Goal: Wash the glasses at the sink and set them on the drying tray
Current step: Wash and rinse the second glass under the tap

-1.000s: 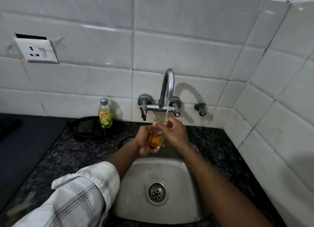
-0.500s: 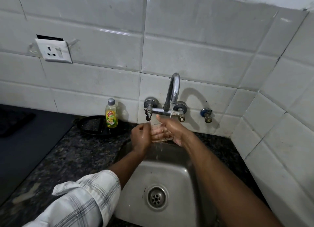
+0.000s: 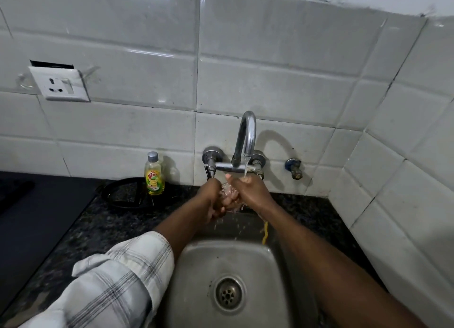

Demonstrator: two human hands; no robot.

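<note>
A small clear glass sits between my two hands under the running tap, over the back of the steel sink. My left hand grips the glass from the left with its fingers curled round it. My right hand wraps round the glass from the right, and the water stream falls on it. Most of the glass is hidden by my fingers. Water and a thin yellow trickle run down into the basin.
A yellow dish-soap bottle stands at the wall left of the tap, in front of a black round tray. Dark speckled counter surrounds the sink. A black cooktop lies at the left. Tiled walls close the back and right.
The orange liquid seen in the glass a second ago is gone; the glass now looks clear. Both hands stay on it under the tap, and the camera has tilted slightly.
</note>
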